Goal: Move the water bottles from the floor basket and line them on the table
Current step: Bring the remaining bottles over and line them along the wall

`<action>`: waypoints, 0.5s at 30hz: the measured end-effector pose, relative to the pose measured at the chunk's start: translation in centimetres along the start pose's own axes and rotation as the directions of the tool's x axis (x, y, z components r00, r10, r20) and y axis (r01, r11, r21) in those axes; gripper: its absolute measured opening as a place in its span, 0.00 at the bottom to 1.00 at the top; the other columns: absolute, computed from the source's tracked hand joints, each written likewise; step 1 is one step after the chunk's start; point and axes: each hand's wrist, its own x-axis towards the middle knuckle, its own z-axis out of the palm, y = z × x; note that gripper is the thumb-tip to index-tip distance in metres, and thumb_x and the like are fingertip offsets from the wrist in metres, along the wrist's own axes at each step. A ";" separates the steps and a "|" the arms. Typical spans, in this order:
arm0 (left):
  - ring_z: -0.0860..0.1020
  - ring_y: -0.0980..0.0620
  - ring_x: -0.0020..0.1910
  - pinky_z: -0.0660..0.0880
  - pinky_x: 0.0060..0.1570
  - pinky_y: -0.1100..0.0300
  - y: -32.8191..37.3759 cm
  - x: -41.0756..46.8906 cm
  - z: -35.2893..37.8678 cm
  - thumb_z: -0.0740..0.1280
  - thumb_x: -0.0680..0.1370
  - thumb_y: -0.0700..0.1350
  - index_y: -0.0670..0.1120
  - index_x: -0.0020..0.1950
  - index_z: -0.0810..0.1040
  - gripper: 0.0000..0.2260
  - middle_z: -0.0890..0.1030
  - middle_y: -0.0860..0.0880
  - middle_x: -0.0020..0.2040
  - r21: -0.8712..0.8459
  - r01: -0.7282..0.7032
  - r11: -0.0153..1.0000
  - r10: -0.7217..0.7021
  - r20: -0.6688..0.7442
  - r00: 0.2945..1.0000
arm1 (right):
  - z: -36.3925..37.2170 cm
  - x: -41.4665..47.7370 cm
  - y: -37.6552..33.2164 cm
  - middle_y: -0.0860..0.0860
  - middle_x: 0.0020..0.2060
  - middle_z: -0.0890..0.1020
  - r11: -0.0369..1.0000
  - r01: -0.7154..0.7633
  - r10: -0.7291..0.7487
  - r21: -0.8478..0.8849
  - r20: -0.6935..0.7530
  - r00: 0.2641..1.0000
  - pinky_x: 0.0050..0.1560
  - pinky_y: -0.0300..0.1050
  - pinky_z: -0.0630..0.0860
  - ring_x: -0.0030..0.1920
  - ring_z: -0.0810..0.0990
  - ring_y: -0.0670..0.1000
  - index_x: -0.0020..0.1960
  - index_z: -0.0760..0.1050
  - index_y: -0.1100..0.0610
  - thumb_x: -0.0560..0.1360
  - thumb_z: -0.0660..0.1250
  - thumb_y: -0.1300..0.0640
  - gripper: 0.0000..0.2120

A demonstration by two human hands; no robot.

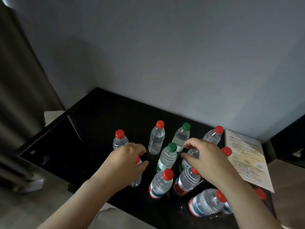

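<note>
Nearest, at the bottom edge: near bottle (204, 203) with a red cap, standing on the black counter (92, 129); more water bottles (156, 139) upright around it in a loose bunch, some red caps, some green, not in a line; left grip (127, 156) wrapped round a red-capped left bottle (136, 181) at the near left of the bunch; right grip (206, 156) pinching the top of a middle bottle (193, 152), cap hidden; printed sheet (245, 156) lying on the right; curtain (19, 80) far left.

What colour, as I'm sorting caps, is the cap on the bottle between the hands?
Its cap is green; head view.
</note>
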 end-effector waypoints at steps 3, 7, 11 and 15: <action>0.75 0.61 0.52 0.71 0.49 0.69 -1.5 1.7 -0.4 0.64 0.76 0.55 0.54 0.62 0.73 0.15 0.76 0.58 0.57 0.004 0.025 1.000 -0.025 0.007 1.000 | 0.5 2.3 -0.3 0.42 0.53 0.81 1.000 0.013 -0.013 0.006 0.001 1.000 0.53 0.38 0.77 0.52 0.79 0.41 0.57 0.76 0.48 0.73 0.69 0.46 0.14; 0.75 0.59 0.56 0.71 0.52 0.68 -3.8 4.6 -1.0 0.66 0.76 0.53 0.53 0.65 0.72 0.18 0.75 0.57 0.60 0.022 0.100 0.995 -0.100 -0.024 0.995 | 1.7 6.4 -0.3 0.42 0.53 0.79 0.998 0.045 -0.045 0.037 0.017 0.999 0.52 0.35 0.75 0.54 0.78 0.41 0.59 0.75 0.48 0.73 0.69 0.46 0.15; 0.74 0.57 0.58 0.71 0.52 0.68 -6.3 7.3 -1.4 0.66 0.76 0.52 0.53 0.66 0.72 0.19 0.73 0.56 0.62 0.062 0.162 0.985 -0.160 -0.036 0.986 | 3.2 10.9 -0.5 0.44 0.53 0.79 0.996 0.065 -0.067 0.066 0.041 0.997 0.49 0.35 0.75 0.52 0.78 0.43 0.59 0.74 0.49 0.73 0.69 0.48 0.16; 0.74 0.57 0.56 0.73 0.53 0.66 -8.5 8.8 -1.1 0.66 0.75 0.52 0.52 0.66 0.72 0.19 0.73 0.56 0.61 0.053 0.215 0.975 -0.215 0.002 0.977 | 5.2 14.4 -0.6 0.47 0.55 0.78 0.996 0.084 -0.087 0.038 0.076 0.993 0.45 0.37 0.75 0.49 0.78 0.45 0.64 0.70 0.49 0.74 0.68 0.49 0.19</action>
